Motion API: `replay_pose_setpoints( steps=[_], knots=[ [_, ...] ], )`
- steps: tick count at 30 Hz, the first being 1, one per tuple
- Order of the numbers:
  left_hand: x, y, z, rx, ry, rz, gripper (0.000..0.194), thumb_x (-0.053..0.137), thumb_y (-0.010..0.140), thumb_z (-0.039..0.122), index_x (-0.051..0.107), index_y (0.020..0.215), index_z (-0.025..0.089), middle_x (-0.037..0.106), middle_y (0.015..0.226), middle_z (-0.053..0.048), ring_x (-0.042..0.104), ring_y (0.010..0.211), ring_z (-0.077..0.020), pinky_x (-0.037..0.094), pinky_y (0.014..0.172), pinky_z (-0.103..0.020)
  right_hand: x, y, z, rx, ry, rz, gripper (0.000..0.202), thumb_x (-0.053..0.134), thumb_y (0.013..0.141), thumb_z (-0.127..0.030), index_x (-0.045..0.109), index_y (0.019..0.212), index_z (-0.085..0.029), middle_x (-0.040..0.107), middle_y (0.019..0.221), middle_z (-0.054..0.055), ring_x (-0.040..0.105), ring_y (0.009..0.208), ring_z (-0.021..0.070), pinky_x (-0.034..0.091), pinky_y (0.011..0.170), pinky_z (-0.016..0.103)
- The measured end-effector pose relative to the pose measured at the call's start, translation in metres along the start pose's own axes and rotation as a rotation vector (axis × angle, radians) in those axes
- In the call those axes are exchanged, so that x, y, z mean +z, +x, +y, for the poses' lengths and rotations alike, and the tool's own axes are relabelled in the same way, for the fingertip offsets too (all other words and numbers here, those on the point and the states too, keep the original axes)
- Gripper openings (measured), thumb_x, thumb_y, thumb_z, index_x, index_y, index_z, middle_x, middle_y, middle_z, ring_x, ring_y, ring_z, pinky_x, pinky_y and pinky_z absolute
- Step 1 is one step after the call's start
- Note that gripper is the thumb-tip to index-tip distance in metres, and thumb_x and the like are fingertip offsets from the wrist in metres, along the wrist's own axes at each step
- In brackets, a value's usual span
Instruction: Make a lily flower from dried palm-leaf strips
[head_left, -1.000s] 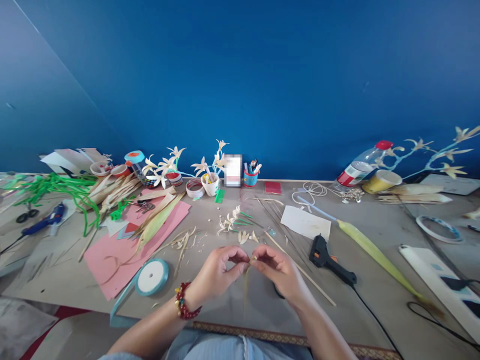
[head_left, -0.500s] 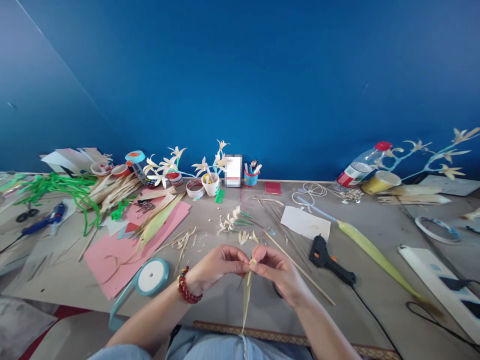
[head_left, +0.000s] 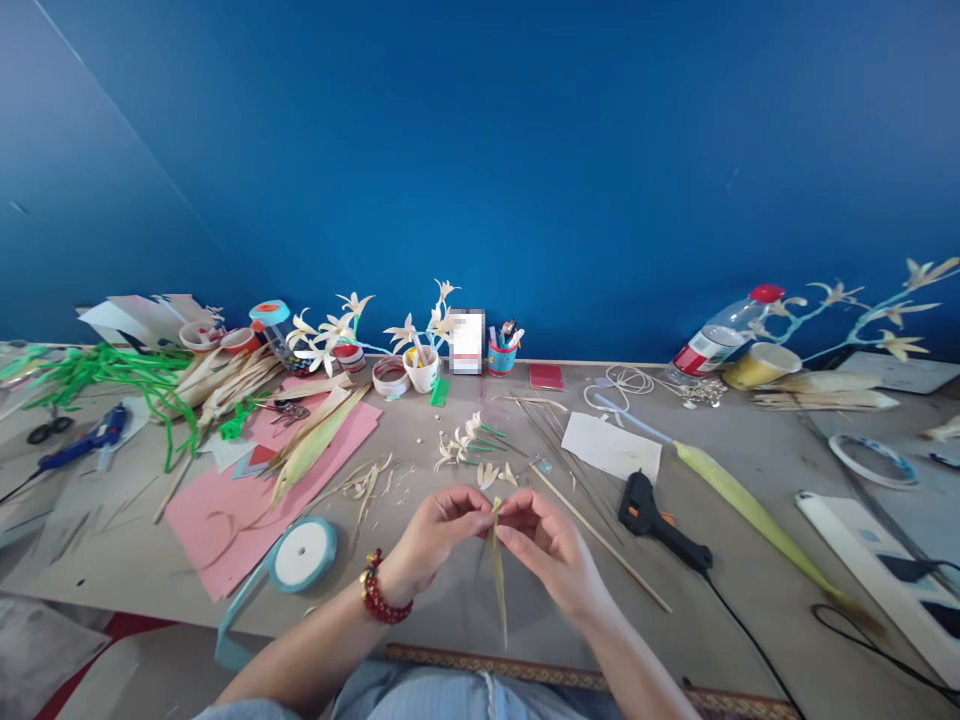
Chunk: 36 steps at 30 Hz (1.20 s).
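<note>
A pale, narrow strip of corn husk (head_left: 500,588) hangs down between my hands, its top end bunched and light yellow-green. My left hand (head_left: 454,525) pinches that top end between thumb and fingers; a red bead bracelet (head_left: 384,592) circles this wrist. My right hand (head_left: 544,540) touches the same end from the other side, thumb and fingers closed around it. A thin dark wire seems to show beside the strip; its upper part is hidden by the fingers. Just beyond my fingertips lie loose cream petals (head_left: 488,474) and small white flowers on green stems (head_left: 469,440).
Right of my hands are a wooden stick (head_left: 600,540), a black glue gun (head_left: 660,520) with its cord, and a green husk (head_left: 750,515). A blue ribbon roll (head_left: 302,556) and pink paper (head_left: 217,530) lie to the left. Cups and a bottle (head_left: 731,335) line the wall.
My hands have shifted slightly upward and to the left. The strip's lower end has swung from left to right, and my right thumb sits a little lower.
</note>
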<state>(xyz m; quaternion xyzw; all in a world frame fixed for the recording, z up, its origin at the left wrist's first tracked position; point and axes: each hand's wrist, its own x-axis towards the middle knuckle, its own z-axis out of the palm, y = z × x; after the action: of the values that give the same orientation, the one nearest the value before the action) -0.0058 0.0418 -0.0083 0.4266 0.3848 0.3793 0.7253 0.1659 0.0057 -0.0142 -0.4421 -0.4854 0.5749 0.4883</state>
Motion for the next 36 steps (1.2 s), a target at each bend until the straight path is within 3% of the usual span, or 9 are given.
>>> replay_pose_setpoints(
  steps=[7, 15, 24, 29, 33, 36],
  knots=[
    [0.002, 0.001, -0.009, 0.076, -0.071, 0.153, 0.025, 0.083, 0.066, 0.034, 0.070, 0.074, 0.014, 0.063, 0.069, 0.000, 0.053, 0.065, -0.0116, 0.043, 0.068, -0.025, 0.008, -0.003, 0.006, -0.115, -0.304, 0.026, 0.011, 0.063, 0.088, -0.033, 0.061, 0.089, -0.022, 0.067, 0.083, 0.003, 0.065, 0.074, 0.0178, 0.052, 0.070, 0.029],
    [0.001, -0.001, -0.015, 0.049, -0.121, 0.105, 0.023, 0.080, 0.071, 0.032, 0.068, 0.074, 0.014, 0.061, 0.071, 0.000, 0.053, 0.066, -0.0104, 0.043, 0.068, -0.023, 0.010, -0.006, 0.004, -0.203, -0.491, 0.100, 0.008, 0.055, 0.088, -0.021, 0.060, 0.081, -0.023, 0.069, 0.076, 0.002, 0.065, 0.071, 0.0183, 0.047, 0.066, 0.027],
    [0.004, -0.003, -0.016, 0.049, -0.075, 0.073, 0.024, 0.079, 0.072, 0.035, 0.068, 0.075, 0.014, 0.062, 0.072, 0.000, 0.054, 0.066, -0.0116, 0.045, 0.069, -0.024, 0.005, -0.014, -0.001, -0.118, -0.441, 0.085, 0.024, 0.053, 0.094, -0.036, 0.058, 0.077, -0.021, 0.059, 0.067, 0.000, 0.054, 0.061, 0.0147, 0.037, 0.052, 0.023],
    [0.000, -0.004, -0.015, 0.055, -0.098, 0.065, 0.021, 0.078, 0.074, 0.033, 0.069, 0.076, 0.015, 0.063, 0.073, 0.000, 0.054, 0.067, -0.0108, 0.044, 0.069, -0.023, -0.027, -0.026, 0.011, -0.100, -0.508, 0.154, 0.026, 0.050, 0.096, -0.043, 0.061, 0.085, -0.022, 0.066, 0.076, 0.003, 0.061, 0.067, 0.0184, 0.043, 0.058, 0.026],
    [0.000, -0.005, -0.010, 0.073, -0.116, 0.076, 0.021, 0.079, 0.073, 0.032, 0.068, 0.075, 0.014, 0.062, 0.073, -0.001, 0.053, 0.066, -0.0101, 0.044, 0.067, -0.023, -0.065, -0.045, 0.027, -0.110, -0.940, 0.245, 0.020, 0.056, 0.092, -0.042, 0.061, 0.084, -0.024, 0.066, 0.076, 0.004, 0.061, 0.062, 0.0205, 0.044, 0.054, 0.029],
    [0.000, -0.005, -0.009, 0.081, -0.122, 0.067, 0.020, 0.079, 0.073, 0.031, 0.068, 0.075, 0.014, 0.061, 0.074, -0.001, 0.054, 0.067, -0.0102, 0.045, 0.067, -0.023, -0.076, -0.058, 0.036, -0.129, -1.163, 0.233, 0.015, 0.058, 0.090, -0.040, 0.060, 0.087, -0.025, 0.067, 0.081, 0.005, 0.064, 0.066, 0.0223, 0.047, 0.060, 0.031]
  ],
)
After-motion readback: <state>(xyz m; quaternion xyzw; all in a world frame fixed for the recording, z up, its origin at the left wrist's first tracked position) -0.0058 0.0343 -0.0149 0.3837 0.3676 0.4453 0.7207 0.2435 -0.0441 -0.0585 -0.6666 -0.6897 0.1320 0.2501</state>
